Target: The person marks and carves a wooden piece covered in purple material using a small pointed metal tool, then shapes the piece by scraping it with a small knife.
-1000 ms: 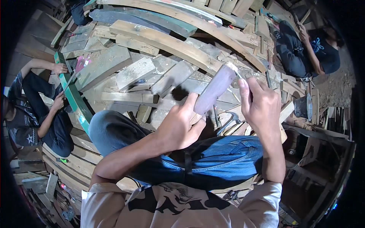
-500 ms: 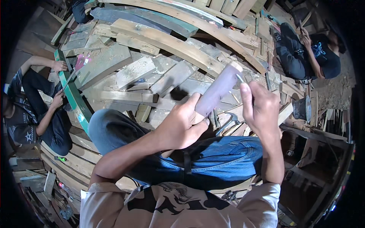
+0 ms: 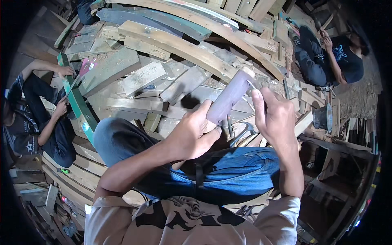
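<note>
My left hand [image 3: 191, 132] is closed around the lower end of a wooden piece wrapped in purple-grey material [image 3: 231, 98], likely sandpaper. The piece tilts up and to the right, and bare pale wood shows at its upper end. My right hand [image 3: 275, 114] is closed on a thin metal tool [image 3: 252, 85], pinched under the thumb. The tool's tip points at the wrapped piece's upper right side; whether it touches cannot be made out. Its handle is hidden in my fist. Below the piece, a claw hammer [image 3: 245, 132] lies near my jeans.
Curved wooden beams [image 3: 175, 47] and loose planks [image 3: 192, 83] cover the floor ahead. At left, a person [image 3: 34, 118] works a blade on a green beam [image 3: 77, 102]. Another person [image 3: 330, 57] sits at right. A dark bucket [image 3: 320, 118] stands near a wooden frame [image 3: 339, 163].
My right hand and the thin tool have shifted slightly left and down the wrapped piece. The piece has moved a little left too, still held in my left hand.
</note>
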Available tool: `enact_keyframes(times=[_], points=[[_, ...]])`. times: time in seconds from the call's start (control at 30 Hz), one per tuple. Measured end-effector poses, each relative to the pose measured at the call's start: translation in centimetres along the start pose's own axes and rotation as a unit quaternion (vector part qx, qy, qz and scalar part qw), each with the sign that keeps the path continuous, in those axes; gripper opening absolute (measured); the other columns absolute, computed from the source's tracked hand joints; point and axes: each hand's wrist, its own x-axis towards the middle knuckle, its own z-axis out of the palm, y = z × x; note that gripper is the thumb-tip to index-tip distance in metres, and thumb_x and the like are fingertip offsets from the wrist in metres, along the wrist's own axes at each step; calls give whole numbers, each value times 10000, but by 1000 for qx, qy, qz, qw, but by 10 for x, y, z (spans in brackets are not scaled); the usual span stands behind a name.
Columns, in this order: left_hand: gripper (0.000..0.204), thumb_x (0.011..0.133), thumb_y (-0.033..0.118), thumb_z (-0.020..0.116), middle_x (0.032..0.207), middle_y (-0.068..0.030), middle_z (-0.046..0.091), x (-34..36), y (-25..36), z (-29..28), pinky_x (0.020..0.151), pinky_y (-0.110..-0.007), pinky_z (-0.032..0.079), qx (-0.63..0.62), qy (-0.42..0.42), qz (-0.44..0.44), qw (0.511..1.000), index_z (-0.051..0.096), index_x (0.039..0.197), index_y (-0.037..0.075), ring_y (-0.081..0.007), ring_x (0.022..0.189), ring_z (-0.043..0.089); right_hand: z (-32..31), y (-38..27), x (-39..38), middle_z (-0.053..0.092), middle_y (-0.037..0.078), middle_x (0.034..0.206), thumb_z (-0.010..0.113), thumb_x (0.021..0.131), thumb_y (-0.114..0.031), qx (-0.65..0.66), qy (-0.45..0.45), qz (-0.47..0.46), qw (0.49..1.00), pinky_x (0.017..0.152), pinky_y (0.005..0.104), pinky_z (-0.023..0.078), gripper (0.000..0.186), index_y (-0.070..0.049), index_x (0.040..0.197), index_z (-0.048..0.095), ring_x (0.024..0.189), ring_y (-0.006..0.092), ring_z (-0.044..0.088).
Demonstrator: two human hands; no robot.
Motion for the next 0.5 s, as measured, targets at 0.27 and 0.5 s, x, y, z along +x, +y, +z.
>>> enact_keyframes(times=[0.27, 0.5], points=[[392, 924, 35, 632, 884, -31, 577, -2, -7, 1, 657, -250, 457, 19, 23, 23, 999, 456, 1263, -55, -65, 764, 537, -2, 2, 4, 565, 151, 572, 631, 949, -229, -6, -7, 5, 1000, 481, 441, 456, 264, -44, 763, 599, 516, 345, 598], [322, 996, 193, 599, 782, 17, 553, 1, 16, 1, 587, -237, 412, 10, -6, -23, 1000, 510, 1236, -2, -42, 687, 505, -4, 4, 0, 569, 145, 611, 639, 942, -212, 22, 50, -4, 999, 463, 433, 448, 253, -49, 755, 590, 494, 337, 587]])
